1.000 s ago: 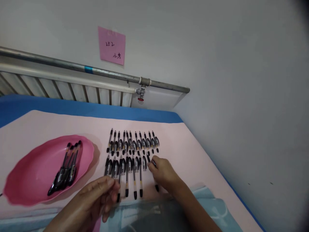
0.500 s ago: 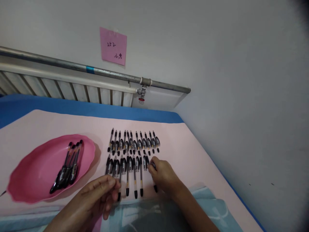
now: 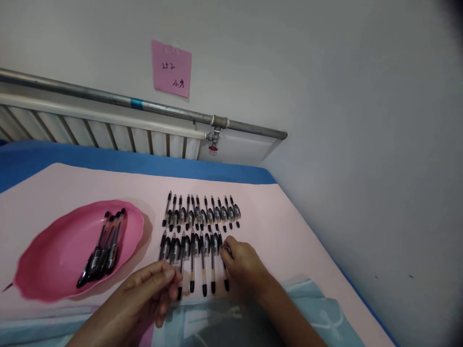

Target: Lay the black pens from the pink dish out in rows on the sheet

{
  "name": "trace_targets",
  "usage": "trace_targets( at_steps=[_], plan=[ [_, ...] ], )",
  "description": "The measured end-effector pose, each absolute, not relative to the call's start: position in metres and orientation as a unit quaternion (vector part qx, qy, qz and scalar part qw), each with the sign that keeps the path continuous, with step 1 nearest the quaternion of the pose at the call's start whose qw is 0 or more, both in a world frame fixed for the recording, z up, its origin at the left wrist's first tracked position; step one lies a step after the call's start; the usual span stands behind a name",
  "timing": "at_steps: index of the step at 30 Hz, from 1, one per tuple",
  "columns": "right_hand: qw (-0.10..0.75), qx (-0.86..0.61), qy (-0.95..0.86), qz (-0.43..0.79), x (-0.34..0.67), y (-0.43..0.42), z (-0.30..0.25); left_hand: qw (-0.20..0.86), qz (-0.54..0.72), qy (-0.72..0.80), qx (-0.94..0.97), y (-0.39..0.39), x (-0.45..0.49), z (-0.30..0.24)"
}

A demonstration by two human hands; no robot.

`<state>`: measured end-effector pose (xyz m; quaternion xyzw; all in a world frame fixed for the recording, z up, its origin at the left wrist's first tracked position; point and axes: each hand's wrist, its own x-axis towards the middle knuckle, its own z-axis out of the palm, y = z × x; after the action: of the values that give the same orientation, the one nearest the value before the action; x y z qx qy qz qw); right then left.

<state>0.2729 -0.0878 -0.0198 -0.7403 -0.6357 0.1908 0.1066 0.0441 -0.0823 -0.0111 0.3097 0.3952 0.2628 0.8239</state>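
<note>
Black pens with their caps off lie in two rows on the pink sheet, each with a black clear-ended cap beside it. My right hand (image 3: 246, 262) is closed at the right end of the near row, its fingertips pinching a dark pen cap (image 3: 229, 250), mostly hidden by the fingers. Just left of these fingers lies the row's last uncapped pen (image 3: 225, 277). My left hand (image 3: 154, 286) hovers at the row's left end, fingers loosely bent and apart, with nothing visible in it. It partly covers the pens there, near one pen's black end (image 3: 180, 292).
On the left, a pink scalloped bowl (image 3: 47, 260) holds several capped pens (image 3: 103, 253). A light blue cloth (image 3: 311, 308) lies along the front. Behind the bed's blue edge (image 3: 152, 166) are a radiator (image 3: 119, 137) and a metal pipe (image 3: 173, 112). A wall (image 3: 361, 168) rises on the right.
The pen under my right hand has shifted left and now lies straighter, nearer the neighbouring pen and cap. My left hand has hardly moved.
</note>
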Motion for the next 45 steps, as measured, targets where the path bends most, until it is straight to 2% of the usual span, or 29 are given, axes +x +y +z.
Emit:
trace_targets(
  at_steps=[8,16,33,37,45],
  plan=[
    [0.110,-0.741,-0.635,0.188,0.274,-0.088,-0.020,0.816,0.272,0.403,0.311,-0.083,0.046,-0.008],
    [0.189,-0.746,-0.591,0.242,0.293,-0.090,-0.023,0.809,0.273,0.422,0.306,-0.083,0.046,-0.005],
    [0.254,-0.743,-0.545,0.294,0.299,-0.097,-0.018,0.800,0.257,0.423,0.340,-0.084,0.046,-0.011],
    [0.249,-0.755,-0.532,0.293,0.295,-0.097,-0.015,0.797,0.265,0.421,0.342,-0.085,0.047,-0.011],
    [0.187,-0.740,-0.582,0.282,0.297,-0.091,-0.015,0.788,0.263,0.422,0.363,-0.086,0.048,-0.013]
  ],
)
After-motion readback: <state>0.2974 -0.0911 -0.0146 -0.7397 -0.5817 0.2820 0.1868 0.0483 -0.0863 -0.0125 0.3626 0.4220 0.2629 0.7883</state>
